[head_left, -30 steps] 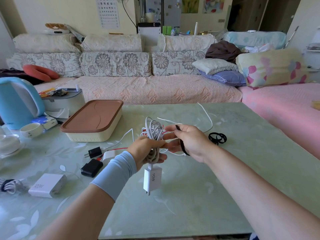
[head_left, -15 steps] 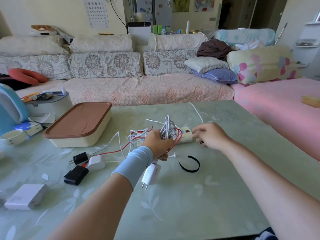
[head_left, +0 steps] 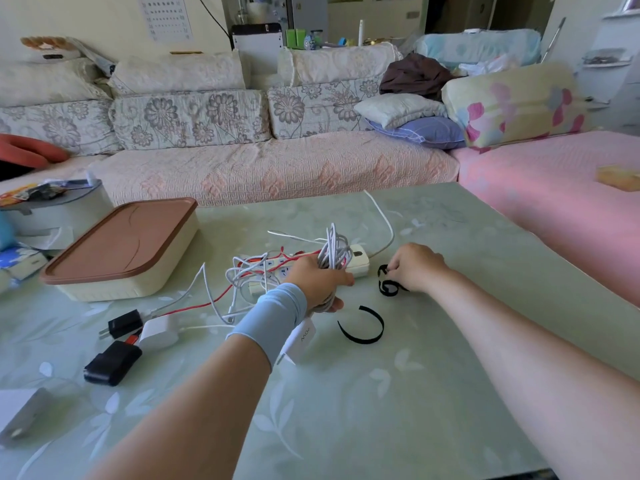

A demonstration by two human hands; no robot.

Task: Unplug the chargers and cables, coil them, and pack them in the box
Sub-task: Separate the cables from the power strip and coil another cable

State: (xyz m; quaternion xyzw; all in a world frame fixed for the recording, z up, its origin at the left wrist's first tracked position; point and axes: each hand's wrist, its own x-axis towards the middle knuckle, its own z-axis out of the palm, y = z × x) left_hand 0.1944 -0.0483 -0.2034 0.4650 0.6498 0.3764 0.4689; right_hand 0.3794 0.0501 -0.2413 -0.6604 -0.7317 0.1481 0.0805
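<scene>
**Coil in the left hand, straps under the right**

Nearest, a white block (head_left: 20, 414) lies at the lower left of the green leaf-patterned table (head_left: 346, 410), with a black adapter (head_left: 112, 362) beyond it. The left hand (head_left: 318, 282), a pale blue sleeve (head_left: 273, 323) on its wrist, is clenched round the coiled white cable (head_left: 332, 251) just above the tabletop. The coil's long axis stands near upright. Its loops fan up and away, and its white charger (head_left: 299, 341) hangs below, prongs pointing down and left. A loose black strap (head_left: 363, 327) curls on the table just to the right. The right hand (head_left: 415, 266) pinches a bunch of black straps (head_left: 389, 285). Behind, the power strip (head_left: 356, 263) lies left to right among a tangle of red and white cords (head_left: 249, 275). The box (head_left: 121, 244), brown lid on, sits far left, and a floral sofa (head_left: 242, 161) lines the wall.
</scene>
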